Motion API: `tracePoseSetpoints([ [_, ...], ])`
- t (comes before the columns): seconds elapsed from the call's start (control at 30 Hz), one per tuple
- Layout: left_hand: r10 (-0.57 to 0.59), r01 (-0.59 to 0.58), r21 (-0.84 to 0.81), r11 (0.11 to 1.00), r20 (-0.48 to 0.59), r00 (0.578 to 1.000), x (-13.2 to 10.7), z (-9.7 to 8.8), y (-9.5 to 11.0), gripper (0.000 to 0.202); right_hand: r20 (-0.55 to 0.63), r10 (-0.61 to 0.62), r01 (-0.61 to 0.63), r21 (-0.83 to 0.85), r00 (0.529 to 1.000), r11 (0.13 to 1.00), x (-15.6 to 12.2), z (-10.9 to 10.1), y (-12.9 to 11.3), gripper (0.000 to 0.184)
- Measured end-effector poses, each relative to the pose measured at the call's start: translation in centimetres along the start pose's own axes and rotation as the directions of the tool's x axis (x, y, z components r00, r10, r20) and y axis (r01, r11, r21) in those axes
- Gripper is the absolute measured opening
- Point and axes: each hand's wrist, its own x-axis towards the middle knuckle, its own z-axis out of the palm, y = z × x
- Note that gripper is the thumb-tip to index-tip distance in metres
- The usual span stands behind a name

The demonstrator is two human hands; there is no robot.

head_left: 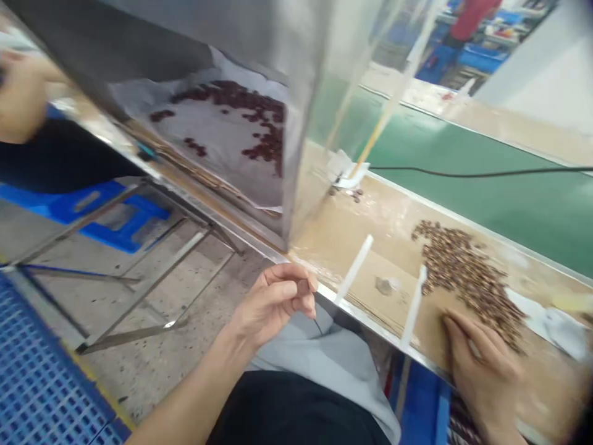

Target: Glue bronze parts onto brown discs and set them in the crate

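Note:
My left hand (277,301) is closed in a pinch above my lap, just off the table's front edge. A thin dark strand (318,324) shows below its fingertips; whether the fingers hold it I cannot tell. On the right, my right hand (486,371) is over the table with thumb and fingers drawn together, slightly blurred, and anything between them is hidden. Right beside it lies a pile of small brown pieces (467,269), too small to name. A cardboard sheet (384,290) lies between the hands, with a small clear lump (386,285) on it.
Two white strips (354,270) cross the cardboard. A metal box (306,123) with dark red pieces (227,96) on white paper stands to the left. Beyond the table runs a green belt (463,167). Another person's arm (21,96) is at far left, near a blue stool (111,213).

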Motion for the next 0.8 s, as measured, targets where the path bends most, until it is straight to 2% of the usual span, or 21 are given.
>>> tracePoseSetpoints([
  [0.07, -0.07, 0.066, -0.116, 0.991, -0.028, 0.997, 0.7, 1.1, -3.2, 0.02, -0.003, 0.012, -0.012, 0.031, 1.0, 0.999, -0.4, 0.1, 0.4, 0.025],
  [0.17, -0.155, 0.145, -0.177, 0.973, -0.044, 0.987, 2.0, 1.9, -5.6, 0.02, -0.027, 0.012, -0.01, 0.065, 1.0, 0.998, -0.2, 0.2, 0.5, 0.021],
  [0.33, -0.223, 0.216, -0.096, 0.972, -0.068, 0.973, 3.6, 1.7, -7.2, 0.022, -0.007, 0.047, -0.046, 0.132, 0.999, 0.99, 0.1, 0.0, -0.3, 0.016],
  [0.5, -0.25, 0.25, -0.01, 0.968, -0.096, 0.963, 5.3, 1.8, -8.6, 0.02, -0.068, 0.131, -0.106, 0.291, 0.989, 0.951, 1.6, -0.7, -4.0, 0.011],
  [0.63, -0.203, 0.21, 0.047, 0.977, -0.117, 0.972, 6.7, 1.8, -9.4, 0.018, -0.031, 0.036, -0.021, 0.383, 0.999, 0.924, 4.0, -0.2, -7.5, 0.011],
  [0.8, -0.172, 0.175, 0.018, 0.984, -0.093, 0.981, 7.1, 2.0, -9.7, 0.019, -0.001, -0.129, 0.12, 0.365, 0.992, 0.923, 5.9, 1.5, -9.0, 0.019],
])
